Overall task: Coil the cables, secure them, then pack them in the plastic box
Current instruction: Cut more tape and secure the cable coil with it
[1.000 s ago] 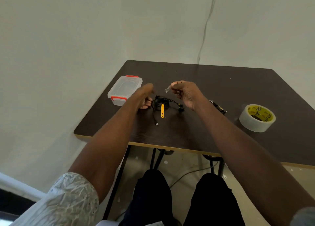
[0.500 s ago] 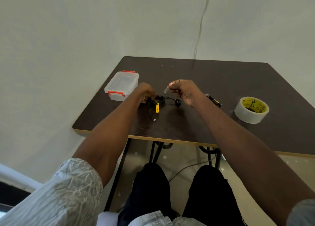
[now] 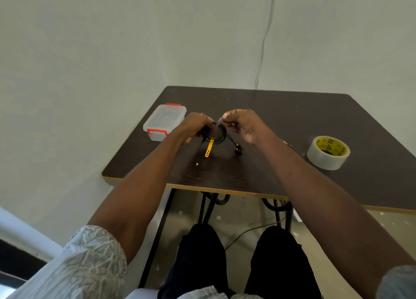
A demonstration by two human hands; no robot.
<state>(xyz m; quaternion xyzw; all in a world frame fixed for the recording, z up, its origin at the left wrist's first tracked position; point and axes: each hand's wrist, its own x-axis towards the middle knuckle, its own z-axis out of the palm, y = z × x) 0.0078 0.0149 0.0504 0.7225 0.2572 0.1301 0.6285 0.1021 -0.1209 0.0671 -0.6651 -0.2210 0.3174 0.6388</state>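
Observation:
My left hand grips a coiled black cable and holds it a little above the dark table. A yellow strap hangs down from the coil, and a black plug end dangles to its right. My right hand pinches a small piece of clear tape against the top of the coil. The clear plastic box with red latches stands shut at the table's left edge, just beyond my left hand.
A roll of clear tape with a yellow core lies on the right of the table. Another small dark cable end pokes out behind my right forearm. A thin wire runs down the wall behind the table.
My left hand has picked the coil up off the table. My right hand has brought the piece of tape from above down onto the coil.

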